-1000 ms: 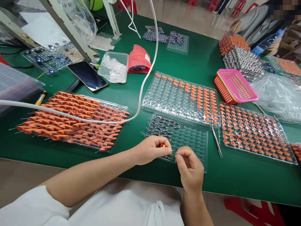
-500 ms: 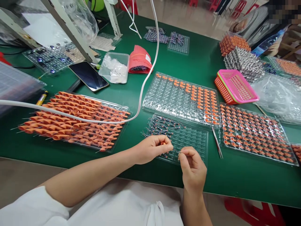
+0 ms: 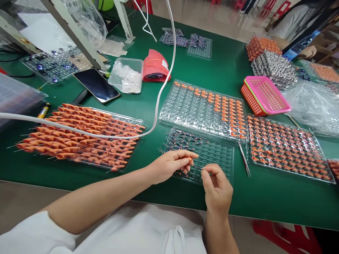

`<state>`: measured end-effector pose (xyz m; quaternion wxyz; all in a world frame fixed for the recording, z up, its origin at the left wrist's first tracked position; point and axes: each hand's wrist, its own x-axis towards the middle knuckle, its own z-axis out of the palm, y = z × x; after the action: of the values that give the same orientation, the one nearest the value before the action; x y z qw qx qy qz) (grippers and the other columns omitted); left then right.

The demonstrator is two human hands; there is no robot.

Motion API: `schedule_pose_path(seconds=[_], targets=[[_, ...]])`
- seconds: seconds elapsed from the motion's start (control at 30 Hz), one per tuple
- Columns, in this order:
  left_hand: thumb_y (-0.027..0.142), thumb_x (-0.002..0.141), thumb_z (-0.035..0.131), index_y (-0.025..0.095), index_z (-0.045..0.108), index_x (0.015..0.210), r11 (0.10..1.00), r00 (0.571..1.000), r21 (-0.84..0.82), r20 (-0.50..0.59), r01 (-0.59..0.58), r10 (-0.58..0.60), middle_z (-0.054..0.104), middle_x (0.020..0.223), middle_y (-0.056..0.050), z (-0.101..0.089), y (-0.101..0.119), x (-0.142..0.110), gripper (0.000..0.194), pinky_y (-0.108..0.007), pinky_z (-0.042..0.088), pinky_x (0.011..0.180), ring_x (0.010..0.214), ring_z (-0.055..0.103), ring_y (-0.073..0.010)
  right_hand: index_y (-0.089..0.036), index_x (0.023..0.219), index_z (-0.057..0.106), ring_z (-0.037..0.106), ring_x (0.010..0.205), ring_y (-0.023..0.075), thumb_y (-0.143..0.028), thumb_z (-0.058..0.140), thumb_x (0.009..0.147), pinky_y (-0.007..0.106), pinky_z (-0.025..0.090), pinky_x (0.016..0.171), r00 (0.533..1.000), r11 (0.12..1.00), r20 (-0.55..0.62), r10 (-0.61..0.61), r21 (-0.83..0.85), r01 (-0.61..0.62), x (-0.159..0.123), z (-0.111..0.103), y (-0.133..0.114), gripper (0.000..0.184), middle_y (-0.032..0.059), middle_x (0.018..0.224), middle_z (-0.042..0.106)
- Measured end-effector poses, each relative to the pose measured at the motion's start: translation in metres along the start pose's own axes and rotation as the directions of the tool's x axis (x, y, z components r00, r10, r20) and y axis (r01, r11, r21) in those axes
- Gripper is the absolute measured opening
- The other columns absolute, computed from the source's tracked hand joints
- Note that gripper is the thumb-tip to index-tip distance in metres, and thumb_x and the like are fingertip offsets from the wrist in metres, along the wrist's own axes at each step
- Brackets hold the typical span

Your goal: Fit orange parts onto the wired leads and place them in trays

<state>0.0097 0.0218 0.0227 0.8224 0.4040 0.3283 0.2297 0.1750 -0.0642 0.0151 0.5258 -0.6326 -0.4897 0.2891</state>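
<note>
- Holding an orange piece [image 3: 190,160] in my left hand [image 3: 169,166], grip narrow, above the near clear tray [image 3: 224,160].
- My right hand [image 3: 218,190] pinches a thin wire [image 3: 198,167] just right of it.
- Dark parts [image 3: 181,138] lie at that tray's left, on the table [image 3: 159,192].

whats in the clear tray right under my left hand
The tray holds small dark pieces with orange tips and thin wires, jumbled toward its left side. Your left hand covers part of the near left side, so whatever lies beneath it cannot be seen.
</note>
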Motion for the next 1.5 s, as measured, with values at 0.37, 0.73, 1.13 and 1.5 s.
schedule_pose_path(seconds=[0.37,0.73,1.13,1.5], targets=[[0.025,0.092,0.054,0.016,0.064,0.109,0.991,0.997,0.105,0.031,-0.080,0.077,0.064,0.089,-0.003,0.0035,0.0041,-0.0027,0.022,-0.027,0.046,0.078,0.079,0.058,-0.0131,-0.020,0.085,0.066,0.056,0.066,0.0126,-0.026,0.061,0.088,0.024,0.044,0.058,0.995,0.996,0.041,0.092,0.001,-0.092,0.0005,-0.0013,0.0015,0.008,-0.0001,0.078,0.061],[0.026,0.092,0.055,0.017,0.065,0.112,0.989,0.999,0.142,0.027,-0.046,0.043,0.064,0.090,-0.003,0.0024,0.0028,-0.0035,0.025,-0.027,0.047,0.079,0.083,0.058,-0.0148,-0.019,0.085,0.065,0.056,0.064,0.0128,-0.031,0.062,0.088,0.023,0.043,0.054,0.989,0.989,0.013,0.148,-0.001,-0.148,0.0009,-0.0008,0.0023,0.013,0.0003,0.076,0.062],[0.022,0.092,0.054,0.016,0.064,0.112,0.990,0.999,0.137,0.024,-0.035,0.032,0.064,0.088,-0.002,0.0033,0.0045,-0.0022,0.023,-0.026,0.046,0.077,0.081,0.058,-0.0135,-0.021,0.084,0.066,0.056,0.064,0.0117,-0.029,0.063,0.088,0.023,0.042,0.055,0.987,0.986,-0.003,0.163,0.024,-0.163,0.0003,-0.0013,0.0013,0.010,-0.0012,0.076,0.061],[0.024,0.091,0.055,0.015,0.064,0.113,0.989,0.999,0.143,0.025,-0.038,0.035,0.065,0.088,-0.003,0.0029,0.0028,-0.0020,0.025,-0.025,0.047,0.076,0.079,0.058,-0.0131,-0.022,0.085,0.066,0.056,0.063,0.0107,-0.027,0.064,0.087,0.022,0.042,0.056,0.990,0.990,-0.030,0.137,-0.022,-0.137,0.0002,-0.0010,0.0006,0.006,-0.0028,0.075,0.061]])
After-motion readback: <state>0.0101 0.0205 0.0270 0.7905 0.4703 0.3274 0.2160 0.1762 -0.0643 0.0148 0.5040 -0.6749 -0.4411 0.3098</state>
